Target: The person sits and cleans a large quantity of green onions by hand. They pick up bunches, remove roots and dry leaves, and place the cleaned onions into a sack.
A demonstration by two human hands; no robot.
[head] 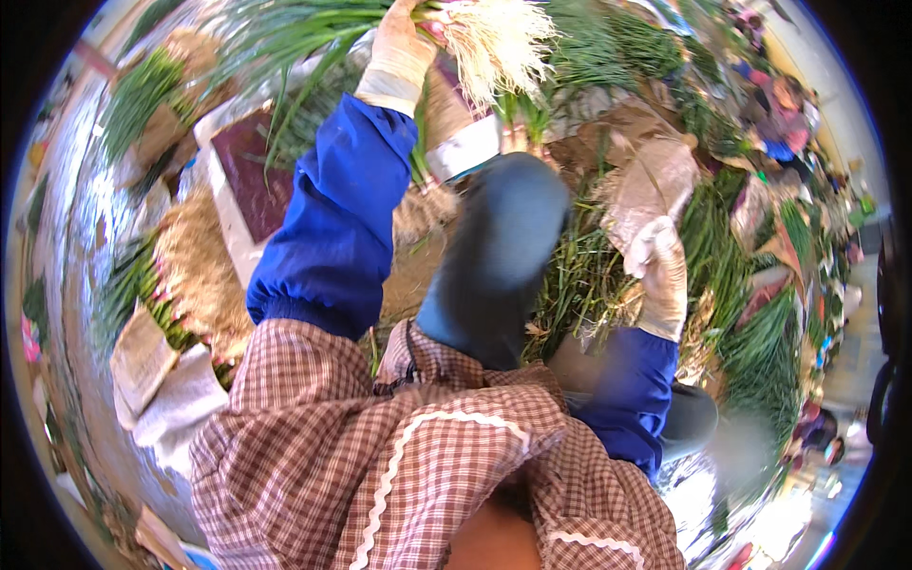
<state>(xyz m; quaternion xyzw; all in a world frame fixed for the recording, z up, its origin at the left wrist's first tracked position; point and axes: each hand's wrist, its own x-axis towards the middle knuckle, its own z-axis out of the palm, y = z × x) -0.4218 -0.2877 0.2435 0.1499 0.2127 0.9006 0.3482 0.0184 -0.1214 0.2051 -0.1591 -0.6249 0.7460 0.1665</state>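
Note:
My left hand [400,53], in a pale glove, grips a bunch of green onions [502,50] near the reddish bulbs at the top of the view. Its white roots fan out to the right, and its green leaves trail left. Off to the right, past my raised knee [524,206], is my gloved right hand [659,267]. Its fingers look bent, beside a crumpled plastic sheet [655,178]; whether they hold anything is unclear. Below the bunch, more green onions [427,178] lie with their roots toward me.
A maroon board with a pale rim [253,171] lies at the left. Beside it are stacked onions with tan roots [199,263] and folded cloths [167,388]. Loose green leaves [584,278] litter the ground by my knee. Other people [780,114] sit among onion heaps [766,356] at right.

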